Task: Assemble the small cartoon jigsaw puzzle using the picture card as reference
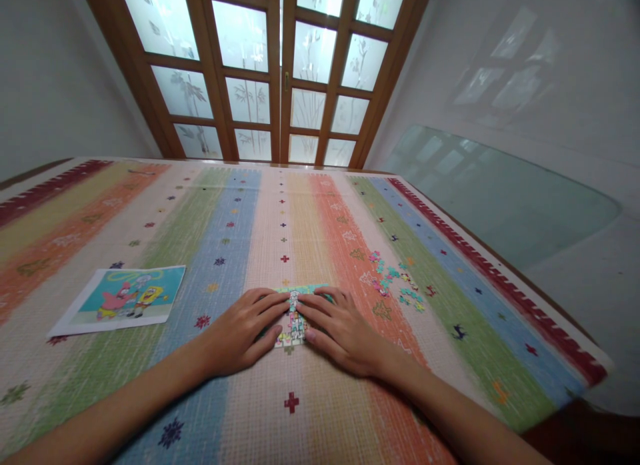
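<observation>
A partly visible jigsaw puzzle (297, 324) lies flat on the striped tablecloth in front of me, its joined pieces in green, pink and white. My left hand (247, 326) rests on its left side, fingers stretched out and pointing inward. From the other side my right hand (345, 328) lies over the right part, its fingers also extended. The fingertips of both hands nearly meet over the middle. Much of the puzzle is hidden beneath them. Neither hand grasps anything.
Loose puzzle pieces (393, 278) are scattered to the right of my right hand. On the left lies a printed cartoon picture (133, 293) on white paper. The striped tablecloth (200, 398) covers the table, and a wooden door with glass panes (247, 98) stands beyond.
</observation>
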Tool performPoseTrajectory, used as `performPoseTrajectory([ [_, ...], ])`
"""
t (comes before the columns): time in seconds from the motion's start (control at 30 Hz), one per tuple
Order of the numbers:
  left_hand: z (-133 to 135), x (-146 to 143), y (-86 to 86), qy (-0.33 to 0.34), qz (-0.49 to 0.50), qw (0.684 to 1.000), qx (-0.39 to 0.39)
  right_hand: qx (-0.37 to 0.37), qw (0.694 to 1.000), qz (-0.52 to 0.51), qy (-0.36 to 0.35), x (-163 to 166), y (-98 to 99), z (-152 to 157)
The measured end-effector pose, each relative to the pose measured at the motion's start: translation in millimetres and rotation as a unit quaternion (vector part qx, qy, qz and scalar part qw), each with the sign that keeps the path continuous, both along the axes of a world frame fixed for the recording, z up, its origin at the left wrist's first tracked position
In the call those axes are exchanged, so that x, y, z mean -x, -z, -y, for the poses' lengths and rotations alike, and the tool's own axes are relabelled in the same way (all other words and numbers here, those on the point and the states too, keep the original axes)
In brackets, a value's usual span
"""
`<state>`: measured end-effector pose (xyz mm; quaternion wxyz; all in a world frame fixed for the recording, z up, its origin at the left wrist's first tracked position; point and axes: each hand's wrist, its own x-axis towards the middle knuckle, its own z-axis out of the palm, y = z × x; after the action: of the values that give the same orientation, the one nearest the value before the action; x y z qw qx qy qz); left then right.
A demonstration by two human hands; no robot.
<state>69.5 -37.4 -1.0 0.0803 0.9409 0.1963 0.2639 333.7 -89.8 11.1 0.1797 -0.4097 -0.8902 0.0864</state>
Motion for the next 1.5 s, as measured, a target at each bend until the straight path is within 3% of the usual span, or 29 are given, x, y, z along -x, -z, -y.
performPoseTrajectory([
  [0.7,3.3,-3.9,-6.5,-0.003,-0.001,0.999,-0.043,0.039,0.998,-0.043,0.006,0.3,-1.0,-0.1],
  [1.03,2.9,-1.7,-3.7,-0.009,0.005,1.000,-0.013,0.047,0.997,-0.052,0.012,0.1,-1.4,-0.1],
  [1.5,0.7,0.1,-1.6,-0.005,-0.001,0.999,-0.034,0.025,0.999,-0.030,-0.004,-0.8,0.3,-0.6],
])
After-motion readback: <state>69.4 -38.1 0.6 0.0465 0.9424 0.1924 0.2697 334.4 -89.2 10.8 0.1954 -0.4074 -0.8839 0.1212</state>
